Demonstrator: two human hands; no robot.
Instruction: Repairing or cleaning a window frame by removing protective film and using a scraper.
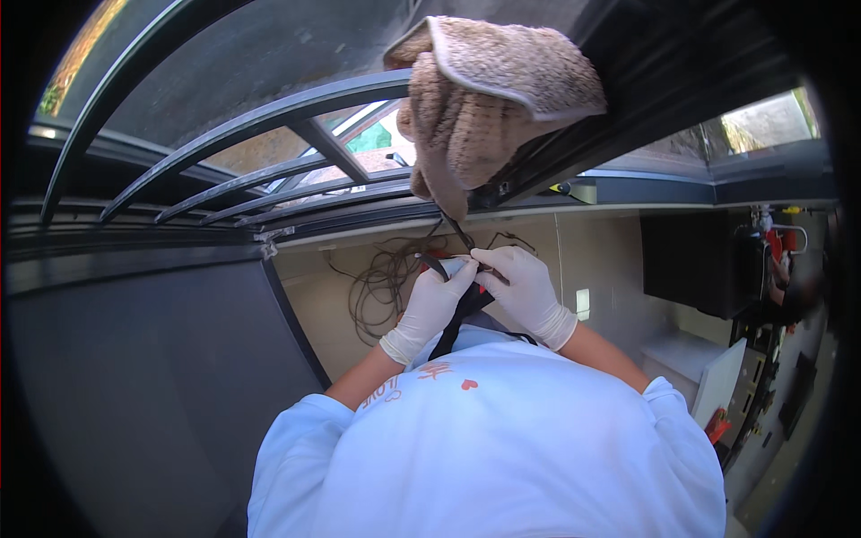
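Both my hands wear thin white gloves and meet close in front of my body. My left hand [434, 303] is closed on a black strap [458, 316] that hangs down toward my shirt. The fingers of my right hand [527, 284] are pinched against the left fingertips, at the strap's upper part. A small pale strip shows between the fingertips, too fine to name. Just beyond the hands a brown towel [502, 81] with a pale border hangs bunched over a dark window bar. Its lower tip dangles above my fingers.
Dark metal window bars [260, 112] curve across the upper left, beside a grey panel [134, 386]. A coiled dark cable [381, 287] lies on the beige floor. One yellow-and-black object [574, 191] rests on the sill. A black cabinet [691, 260] stands right.
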